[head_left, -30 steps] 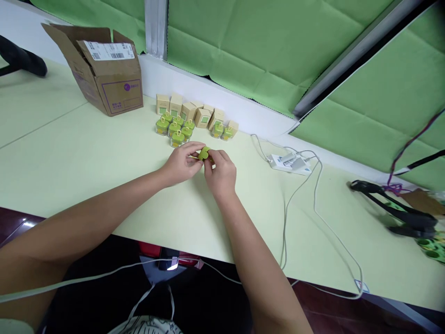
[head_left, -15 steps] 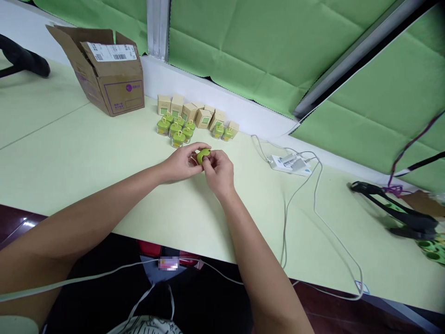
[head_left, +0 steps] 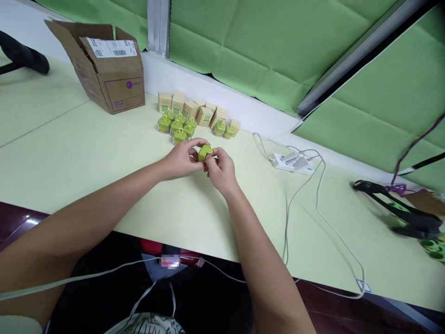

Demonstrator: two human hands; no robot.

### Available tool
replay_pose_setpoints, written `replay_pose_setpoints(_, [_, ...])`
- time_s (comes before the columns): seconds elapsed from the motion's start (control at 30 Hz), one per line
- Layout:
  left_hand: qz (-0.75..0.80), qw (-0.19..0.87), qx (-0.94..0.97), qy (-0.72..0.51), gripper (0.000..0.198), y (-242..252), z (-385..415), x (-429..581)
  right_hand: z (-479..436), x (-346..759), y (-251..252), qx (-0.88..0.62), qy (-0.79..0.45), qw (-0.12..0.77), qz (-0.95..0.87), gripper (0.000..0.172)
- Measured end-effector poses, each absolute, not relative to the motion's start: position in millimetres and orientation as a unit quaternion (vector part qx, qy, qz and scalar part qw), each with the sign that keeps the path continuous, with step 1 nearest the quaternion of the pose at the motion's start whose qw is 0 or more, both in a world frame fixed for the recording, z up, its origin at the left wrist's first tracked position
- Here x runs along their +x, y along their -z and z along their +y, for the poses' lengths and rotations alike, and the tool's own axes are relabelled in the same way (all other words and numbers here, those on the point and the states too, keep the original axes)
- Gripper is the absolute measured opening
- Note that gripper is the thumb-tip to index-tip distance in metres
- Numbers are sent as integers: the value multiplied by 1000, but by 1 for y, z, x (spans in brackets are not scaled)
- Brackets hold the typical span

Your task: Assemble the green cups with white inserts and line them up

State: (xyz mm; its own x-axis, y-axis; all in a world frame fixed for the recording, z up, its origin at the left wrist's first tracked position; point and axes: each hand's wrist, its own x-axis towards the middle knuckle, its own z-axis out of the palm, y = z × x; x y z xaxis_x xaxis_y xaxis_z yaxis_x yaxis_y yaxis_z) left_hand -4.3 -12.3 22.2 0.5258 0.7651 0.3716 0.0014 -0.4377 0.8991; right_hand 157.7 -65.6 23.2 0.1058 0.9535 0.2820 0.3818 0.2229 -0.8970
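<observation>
A small green jar lid [head_left: 205, 152] is held up over the table between both hands. My left hand [head_left: 183, 158] grips it from the left, thumb and fingers closed about its edge. From the right, my right hand [head_left: 221, 170] pinches its near side with thumb and fingertips. Whether a clear jar is joined to the lid cannot be made out behind the fingers. Just beyond my left hand stand several small clear jars with green lids and loop handles [head_left: 180, 135]. Two more such jars [head_left: 219, 129] stand farther right.
Several small tan cartons [head_left: 206, 115] line the wall behind the jars. A large open cardboard box [head_left: 124, 93] stands at the back left. On the right lie a white power strip [head_left: 292, 163] with trailing cables and a black stand [head_left: 399, 208]. The pale table [head_left: 181, 208] runs across the view.
The green lid has been turned in my fingers, so its flat top and side show differently. My right hand has shifted slightly right and down. The jars and cartons stay in place.
</observation>
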Motion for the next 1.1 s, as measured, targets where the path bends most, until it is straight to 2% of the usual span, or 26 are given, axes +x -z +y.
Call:
replay_pose_setpoints(0.2, [297,450,705,-461,57,-20,1,-7,-64,167,-36,-546,-351,554,-522,19])
replay_pose_setpoints(0.43, [349,264,774,-458,56,-21,1,-11,-51,180,-29,-578,-342,611,-420,13])
replay_pose_setpoints(0.53, [345,237,791,-446,57,-18,0,-11,-47,182,-24,-588,-345,607,-407,12])
replay_pose_setpoints(0.77, [343,193,813,-429,57,-13,3,-11,-47,187,-11,-641,-362,483,-474,12])
replay_pose_setpoints(0.97, [363,175,816,-413,62,-15,4,-13,-52,192,-11,-697,-173,372,-589,8])
replay_pose_setpoints(1.1, [381,177,812,-405,62,-17,3,-12,-54,192,-14,-724,-137,283,-614,9])
